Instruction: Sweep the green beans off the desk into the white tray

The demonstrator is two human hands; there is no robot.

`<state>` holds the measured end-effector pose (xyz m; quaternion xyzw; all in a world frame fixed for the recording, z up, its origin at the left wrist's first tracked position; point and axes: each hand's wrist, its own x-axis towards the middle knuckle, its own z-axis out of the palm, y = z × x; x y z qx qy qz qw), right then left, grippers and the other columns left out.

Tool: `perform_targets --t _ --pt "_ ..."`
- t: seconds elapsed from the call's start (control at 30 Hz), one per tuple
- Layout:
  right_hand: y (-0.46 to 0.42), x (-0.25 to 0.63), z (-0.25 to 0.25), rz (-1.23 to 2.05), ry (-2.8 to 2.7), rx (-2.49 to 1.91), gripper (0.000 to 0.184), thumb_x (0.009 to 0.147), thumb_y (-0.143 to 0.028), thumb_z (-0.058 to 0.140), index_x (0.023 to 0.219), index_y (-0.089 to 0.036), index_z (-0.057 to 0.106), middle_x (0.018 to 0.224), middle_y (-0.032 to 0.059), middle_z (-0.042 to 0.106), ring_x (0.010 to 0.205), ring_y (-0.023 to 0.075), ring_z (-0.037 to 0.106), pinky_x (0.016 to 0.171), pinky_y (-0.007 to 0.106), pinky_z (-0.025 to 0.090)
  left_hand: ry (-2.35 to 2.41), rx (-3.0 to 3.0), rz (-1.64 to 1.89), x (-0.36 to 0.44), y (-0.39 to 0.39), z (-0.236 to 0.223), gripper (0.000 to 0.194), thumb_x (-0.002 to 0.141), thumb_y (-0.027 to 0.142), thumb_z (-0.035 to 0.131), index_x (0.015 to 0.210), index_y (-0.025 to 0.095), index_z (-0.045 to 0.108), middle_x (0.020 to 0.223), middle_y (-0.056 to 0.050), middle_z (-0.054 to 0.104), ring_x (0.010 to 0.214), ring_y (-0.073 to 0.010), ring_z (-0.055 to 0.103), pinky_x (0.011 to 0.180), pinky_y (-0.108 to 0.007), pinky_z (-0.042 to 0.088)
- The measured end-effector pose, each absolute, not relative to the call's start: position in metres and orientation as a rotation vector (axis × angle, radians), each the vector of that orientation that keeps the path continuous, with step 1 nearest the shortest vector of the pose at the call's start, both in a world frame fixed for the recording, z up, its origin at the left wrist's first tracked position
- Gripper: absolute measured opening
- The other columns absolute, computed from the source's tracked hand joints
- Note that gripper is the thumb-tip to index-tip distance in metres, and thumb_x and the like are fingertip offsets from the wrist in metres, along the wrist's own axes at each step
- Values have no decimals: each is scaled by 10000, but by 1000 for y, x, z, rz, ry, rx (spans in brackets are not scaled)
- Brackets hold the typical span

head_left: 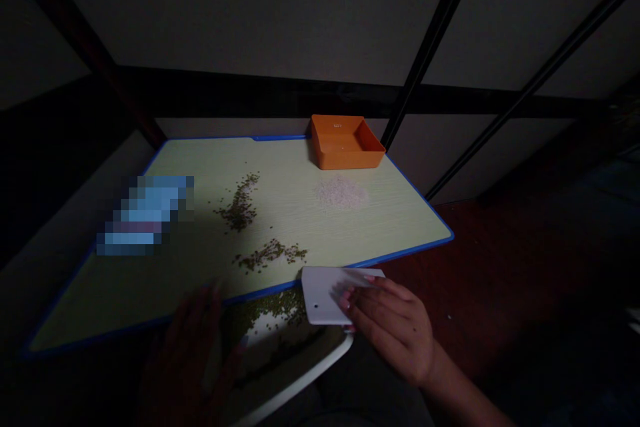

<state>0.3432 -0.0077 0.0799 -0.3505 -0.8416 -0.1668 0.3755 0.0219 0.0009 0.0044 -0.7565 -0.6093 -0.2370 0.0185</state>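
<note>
My right hand (393, 327) grips a flat white scraper (320, 297) with a small hole near one corner. Its far edge meets the table's blue front edge. Below that edge sits a white-rimmed tray (310, 373), with small green beans (273, 307) lying in it, partly under the scraper. In deep shadow, my left hand (193, 340) is at the tray's left side, thumb over the inside and fingers outside the rim. Two loose patches of green beans, a nearer one (270, 253) and a farther one (240, 207), lie on the pale tabletop (285, 193).
An orange open bin (345, 157) stands at the table's back right corner. In front of it is a spread of small whitish grains (341, 192). A blurred-out blue item (150, 210) lies at the left edge. Panelled doors (260, 27) rise behind the table.
</note>
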Motion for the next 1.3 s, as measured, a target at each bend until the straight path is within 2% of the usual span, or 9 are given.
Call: perform_targets --t 0.47,0.6,0.83,1.1,1.3 --pt "-2 342 69 -404 -2128 -893 249 984 -106 497 1127 -79 699 995 92 794 987 179 735 931 390 586 -1931 -2353 -744 22 1 6 711 866 471 434 1526 408 178 1637 -21 374 1526 -287 314 1179 -631 372" --pt "1 341 70 -420 -2119 -922 297 993 -103 442 1139 -87 700 972 97 793 970 178 731 884 375 602 -1911 -2356 -769 22 1 6 719 858 473 435 1525 418 172 1625 -3 395 1519 -292 328 1171 -632 387" --pt "18 339 65 -425 -2084 -943 276 995 -136 484 1194 -133 675 980 87 793 940 177 729 834 369 605 -1934 -2359 -715 22 1 5 720 867 470 431 1531 401 160 1642 -7 364 1528 -284 309 1187 -622 369" --pt "62 341 61 -502 -2066 -932 225 990 -151 507 1120 -145 690 978 84 796 894 179 735 788 340 591 -1912 -2353 -720 17 3 2 714 863 469 436 1526 414 173 1627 -11 392 1512 -281 342 1168 -617 395" --pt "96 347 61 -469 -2029 -974 251 966 -138 528 1139 -156 709 963 94 796 859 192 742 749 337 598 -1936 -2346 -740 18 2 3 699 868 466 423 1522 426 177 1612 -23 418 1504 -281 357 1155 -638 397"
